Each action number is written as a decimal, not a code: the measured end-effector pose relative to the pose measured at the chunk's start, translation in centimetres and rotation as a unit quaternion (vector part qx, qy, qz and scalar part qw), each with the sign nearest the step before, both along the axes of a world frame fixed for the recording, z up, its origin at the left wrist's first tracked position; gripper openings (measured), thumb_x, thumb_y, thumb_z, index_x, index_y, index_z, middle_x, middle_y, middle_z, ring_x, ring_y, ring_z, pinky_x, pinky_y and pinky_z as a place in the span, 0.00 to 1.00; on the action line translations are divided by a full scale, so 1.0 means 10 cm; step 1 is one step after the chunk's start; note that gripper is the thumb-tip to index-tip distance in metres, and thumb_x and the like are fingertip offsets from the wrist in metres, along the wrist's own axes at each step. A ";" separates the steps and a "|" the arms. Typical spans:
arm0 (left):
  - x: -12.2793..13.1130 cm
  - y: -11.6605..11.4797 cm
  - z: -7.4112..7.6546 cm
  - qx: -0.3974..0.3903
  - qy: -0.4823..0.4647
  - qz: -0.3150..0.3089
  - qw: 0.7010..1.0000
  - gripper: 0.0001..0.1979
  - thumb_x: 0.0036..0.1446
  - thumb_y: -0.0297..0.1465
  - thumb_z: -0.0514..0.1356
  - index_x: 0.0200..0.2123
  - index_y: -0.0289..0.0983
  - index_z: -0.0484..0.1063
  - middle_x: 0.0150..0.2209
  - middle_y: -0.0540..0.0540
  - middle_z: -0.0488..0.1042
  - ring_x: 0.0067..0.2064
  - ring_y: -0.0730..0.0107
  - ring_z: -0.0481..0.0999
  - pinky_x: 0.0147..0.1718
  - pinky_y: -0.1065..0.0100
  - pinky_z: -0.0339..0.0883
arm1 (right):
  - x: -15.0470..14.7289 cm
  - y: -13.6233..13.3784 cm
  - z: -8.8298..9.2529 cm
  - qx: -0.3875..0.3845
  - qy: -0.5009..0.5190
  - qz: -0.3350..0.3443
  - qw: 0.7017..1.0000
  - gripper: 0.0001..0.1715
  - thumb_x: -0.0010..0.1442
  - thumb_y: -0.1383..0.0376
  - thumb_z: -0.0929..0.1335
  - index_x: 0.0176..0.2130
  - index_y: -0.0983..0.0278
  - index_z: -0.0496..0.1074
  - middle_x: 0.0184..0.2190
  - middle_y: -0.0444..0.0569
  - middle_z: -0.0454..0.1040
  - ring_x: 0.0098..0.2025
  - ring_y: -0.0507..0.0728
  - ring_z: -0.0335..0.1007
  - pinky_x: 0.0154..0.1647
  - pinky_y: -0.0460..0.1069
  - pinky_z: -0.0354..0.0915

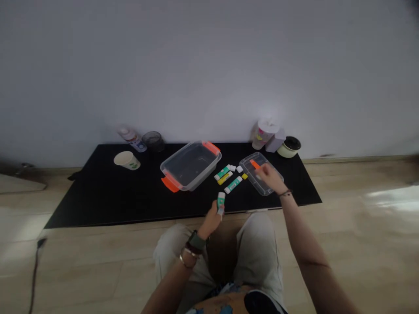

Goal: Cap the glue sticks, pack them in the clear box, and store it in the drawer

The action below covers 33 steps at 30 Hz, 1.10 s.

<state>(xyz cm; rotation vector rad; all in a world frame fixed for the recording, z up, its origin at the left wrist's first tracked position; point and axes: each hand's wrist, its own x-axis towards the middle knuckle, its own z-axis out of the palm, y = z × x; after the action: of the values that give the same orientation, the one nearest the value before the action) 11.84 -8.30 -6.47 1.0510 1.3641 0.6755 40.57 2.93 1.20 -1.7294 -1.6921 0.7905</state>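
Note:
My left hand (212,219) is closed around a green-and-white glue stick (221,199), held upright near the table's front edge. My right hand (270,178) has its fingers curled over a clear plastic lid (261,186). An orange strip (254,164) shows at those fingertips; whether they grip it is hard to make out. Between the hands lie a green glue stick (222,172), a yellow glue stick (224,178) and another green one (233,185). Small white caps (240,169) and a yellow cap (245,176) sit beside them.
A clear plastic box (191,165) with orange clips stands mid-table. Left of it are a paper cup (127,160), a spray can (132,138) and a dark glass bowl (153,141). At back right stand a patterned cup (262,134), a pale box (276,140) and a lidded pot (289,147).

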 end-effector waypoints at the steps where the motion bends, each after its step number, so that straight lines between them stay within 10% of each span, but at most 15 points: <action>1: -0.02 0.12 -0.07 0.039 0.077 0.015 0.996 0.12 0.65 0.39 0.53 0.46 0.36 0.65 0.31 0.48 0.70 0.32 0.67 0.71 0.36 0.65 0.65 | -0.09 -0.02 -0.15 -0.048 -0.053 0.035 0.997 0.12 0.57 0.57 0.71 0.32 0.62 0.67 0.25 0.42 0.70 0.28 0.53 0.67 0.30 0.46 0.61; 6: -0.16 0.54 -0.30 0.175 0.287 0.007 0.942 0.20 0.60 0.28 0.56 0.55 0.31 0.63 0.47 0.34 0.72 0.50 0.53 0.74 0.52 0.54 0.65 | -0.47 -0.05 -0.66 -0.147 -0.228 0.110 0.956 0.12 0.54 0.63 0.76 0.36 0.64 0.72 0.36 0.49 0.77 0.41 0.58 0.74 0.39 0.48 0.64; 13: -0.10 0.77 -0.53 0.242 0.353 0.044 0.903 0.21 0.60 0.27 0.57 0.56 0.31 0.64 0.49 0.33 0.69 0.52 0.51 0.72 0.54 0.52 0.65 | -0.68 -0.04 -0.77 -0.001 -0.256 0.012 0.967 0.19 0.67 0.61 0.66 0.54 0.68 0.68 0.52 0.61 0.71 0.52 0.62 0.70 0.50 0.52 0.65; 21: -0.06 0.89 -0.58 0.292 0.402 0.065 0.866 0.23 0.62 0.24 0.52 0.60 0.32 0.64 0.53 0.32 0.67 0.57 0.48 0.68 0.57 0.48 0.63 | -1.09 -0.39 -0.90 -0.009 -0.252 0.120 0.960 0.33 0.66 0.47 0.65 0.63 0.61 0.65 0.49 0.56 0.72 0.48 0.62 0.71 0.46 0.52 0.68; 33: -0.21 0.73 -0.46 0.317 0.262 0.031 0.911 0.24 0.62 0.33 0.54 0.61 0.33 0.63 0.63 0.30 0.59 0.67 0.48 0.59 0.64 0.46 0.56 | -0.90 -0.37 -0.87 0.048 -0.238 0.092 0.966 0.22 0.68 0.68 0.60 0.58 0.63 0.70 0.59 0.56 0.68 0.57 0.61 0.66 0.56 0.53 0.66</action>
<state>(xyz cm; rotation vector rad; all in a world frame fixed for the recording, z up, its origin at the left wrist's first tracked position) 9.70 -1.05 -11.03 1.8119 1.6848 0.9618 31.60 -0.81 -7.54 -1.8092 -2.1936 0.3728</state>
